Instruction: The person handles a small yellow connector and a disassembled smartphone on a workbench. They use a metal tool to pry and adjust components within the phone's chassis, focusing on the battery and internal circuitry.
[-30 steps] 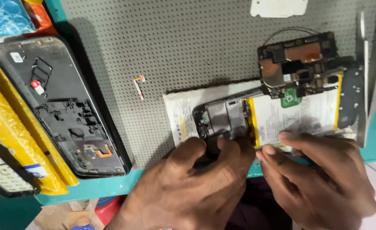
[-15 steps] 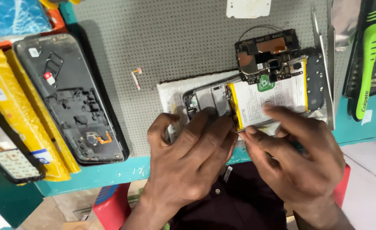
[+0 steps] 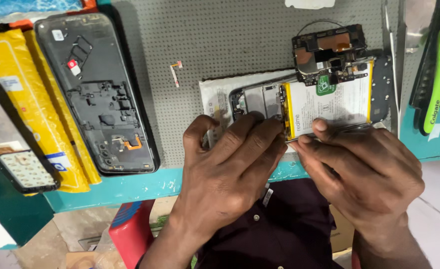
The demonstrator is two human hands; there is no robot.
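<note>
Bare hands meet over one opened phone [image 3: 309,99]: the left hand [image 3: 230,164] presses its near end, the right hand [image 3: 364,169] grips the battery [image 3: 329,104] edge. Its long axis runs left-right along the mat's [image 3: 230,45] near edge. One back cover [image 3: 97,94] lies well left, open mat between.

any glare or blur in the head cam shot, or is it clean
Head view: even, soft light, sharp on the opened phone and both hands, left hand and right hand; mild sheen on the yellow packet; the floor below the bench edge is soft.
</note>
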